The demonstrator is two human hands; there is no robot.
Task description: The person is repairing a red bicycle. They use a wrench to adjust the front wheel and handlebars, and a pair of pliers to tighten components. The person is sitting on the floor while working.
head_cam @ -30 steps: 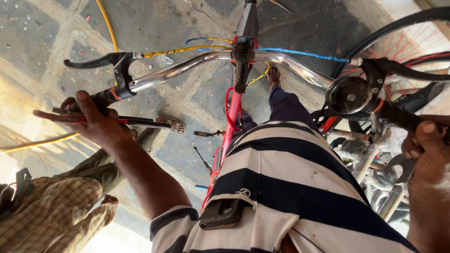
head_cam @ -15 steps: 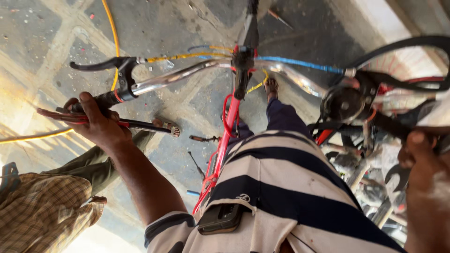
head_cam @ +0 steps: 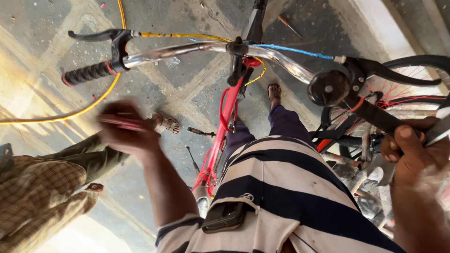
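Left hand [head_cam: 126,133] blurred, closed around a thin red tool [head_cam: 123,122], off the black left grip [head_cam: 86,73], right hand [head_cam: 412,150] clasping the right grip [head_cam: 377,117] of the chrome handlebar [head_cam: 187,49]

Bike frame [head_cam: 224,122] is bright red, handlebar [head_cam: 187,48] shiny chrome with a black ribbed grip [head_cam: 86,73]. Cables: one yellow [head_cam: 180,35], one blue [head_cam: 295,50]. Shirt [head_cam: 290,197] has navy and white stripes. Black bell [head_cam: 329,88], grey floor [head_cam: 178,89].

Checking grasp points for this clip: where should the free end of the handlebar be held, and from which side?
Take the black ribbed grip at the handlebar's left end, coming from its open outer end or from above. It is bare, round and textured, and the brake lever stands clear ahead of it, leaving room for fingers to wrap.
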